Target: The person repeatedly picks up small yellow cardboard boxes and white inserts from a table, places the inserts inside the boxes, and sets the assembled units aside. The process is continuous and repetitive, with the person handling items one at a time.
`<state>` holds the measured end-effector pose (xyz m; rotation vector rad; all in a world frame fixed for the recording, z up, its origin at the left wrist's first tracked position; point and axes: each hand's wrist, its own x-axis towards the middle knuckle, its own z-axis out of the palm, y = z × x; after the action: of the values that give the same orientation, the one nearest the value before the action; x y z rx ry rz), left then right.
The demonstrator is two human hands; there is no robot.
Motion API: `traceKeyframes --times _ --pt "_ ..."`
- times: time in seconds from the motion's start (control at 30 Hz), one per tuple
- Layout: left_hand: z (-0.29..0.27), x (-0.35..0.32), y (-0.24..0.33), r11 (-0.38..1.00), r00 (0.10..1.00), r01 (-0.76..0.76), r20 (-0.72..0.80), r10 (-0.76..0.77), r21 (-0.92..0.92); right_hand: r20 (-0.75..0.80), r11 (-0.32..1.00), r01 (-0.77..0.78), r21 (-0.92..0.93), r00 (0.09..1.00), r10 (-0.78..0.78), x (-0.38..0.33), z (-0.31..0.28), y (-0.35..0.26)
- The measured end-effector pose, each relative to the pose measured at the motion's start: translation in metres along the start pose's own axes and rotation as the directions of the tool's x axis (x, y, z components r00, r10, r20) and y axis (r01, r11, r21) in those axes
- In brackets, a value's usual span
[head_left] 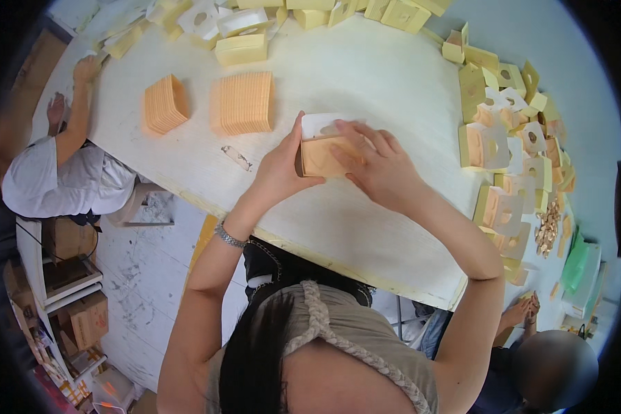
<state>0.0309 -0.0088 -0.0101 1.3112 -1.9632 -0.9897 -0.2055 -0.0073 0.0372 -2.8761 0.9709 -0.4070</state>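
Over the middle of the table I hold a small box (pixel 317 160) with a peach-coloured face and a raised white flap (pixel 319 124). My left hand (pixel 283 164) is closed round the box's left side, thumb along the near edge. Across its right side lies my right hand (pixel 383 165), fingers spread and partly blurred, touching the peach face and the flap. Those fingers hide part of the box. Beyond my left hand stand two nested stacks of peach trays, a wider stack (pixel 243 102) and a smaller stack (pixel 164 105).
Yellow boxes (pixel 241 48) line the table's far edge. More boxes with white flaps (pixel 486 146) crowd the right side, near a pile of small gold-coloured pieces (pixel 548 228). A small clear strip (pixel 237 158) lies left of me. Co-workers sit at left (pixel 69 172) and lower right (pixel 524 366).
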Motion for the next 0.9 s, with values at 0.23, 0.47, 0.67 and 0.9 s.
traceKeyframes --times 0.23,0.47,0.67,0.9 --pt "0.0 0.003 -0.003 0.999 0.999 -0.028 -0.032 0.029 0.043 -0.165 0.994 0.009 -0.109 0.986 -0.027 -0.007 0.033 0.004" --pt "0.006 0.0 -0.004 0.984 0.986 -0.147 -0.071 0.154 0.097 0.16 0.92 0.147 -0.365 0.983 -0.094 -0.009 0.003 -0.002" --pt "0.006 -0.001 -0.001 0.99 0.993 -0.105 -0.053 0.11 0.093 0.062 0.964 0.077 -0.256 0.996 -0.063 0.011 0.01 -0.019" --pt "0.01 0.0 -0.005 0.973 0.987 -0.142 -0.052 0.154 0.182 -0.019 0.998 -0.012 -0.059 1.0 0.011 0.024 0.044 -0.03"
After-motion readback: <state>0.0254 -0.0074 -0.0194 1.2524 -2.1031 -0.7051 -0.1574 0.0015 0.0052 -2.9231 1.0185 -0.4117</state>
